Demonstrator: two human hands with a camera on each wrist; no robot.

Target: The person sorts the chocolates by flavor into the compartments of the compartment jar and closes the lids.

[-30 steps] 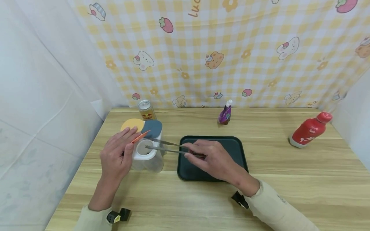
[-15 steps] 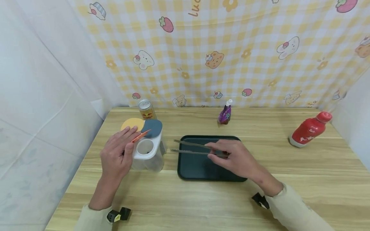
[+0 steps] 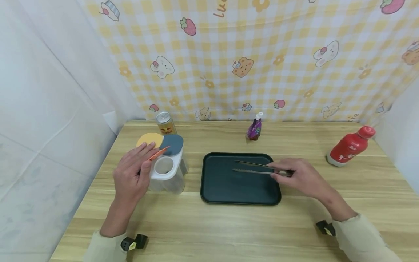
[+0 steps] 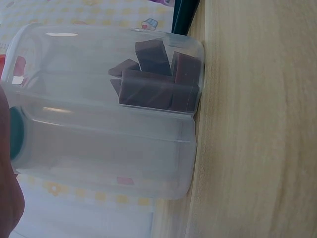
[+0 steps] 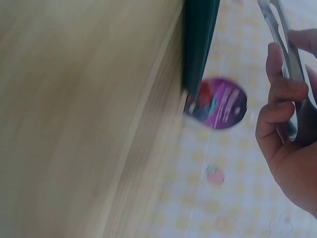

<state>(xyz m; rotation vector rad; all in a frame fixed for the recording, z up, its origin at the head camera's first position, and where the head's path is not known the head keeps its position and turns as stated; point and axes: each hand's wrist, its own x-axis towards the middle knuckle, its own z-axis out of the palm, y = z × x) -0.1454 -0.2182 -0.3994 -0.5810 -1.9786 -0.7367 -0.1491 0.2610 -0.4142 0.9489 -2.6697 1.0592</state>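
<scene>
My left hand [image 3: 134,171] lies over a clear storage container [image 3: 175,182] with several compartments. Its orange flap lid [image 3: 160,153] stands raised between thumb and fingers, beside the open round mouth. Dark brown blocks [image 4: 153,82] lie at the bottom of one clear compartment in the left wrist view; the neighbouring compartment shows none. At the right, my right hand [image 3: 301,178] holds metal tongs [image 3: 253,171] above the dark tray [image 3: 240,198]. Their tips point left and stand apart, nothing visible between them. In the right wrist view, fingers and thumb curl round the tongs [image 5: 292,59].
Behind the container stands a gold drink can [image 3: 166,125]. A purple pouch with a white cap [image 3: 254,129] stands behind the tray, and a red bottle [image 3: 350,147] at the far right. A checked curtain [image 3: 209,62] hangs along the table's back edge.
My right hand has drawn the tongs rightward, from over the container's mouth to above the tray's right side. The left hand and container have stayed put.
</scene>
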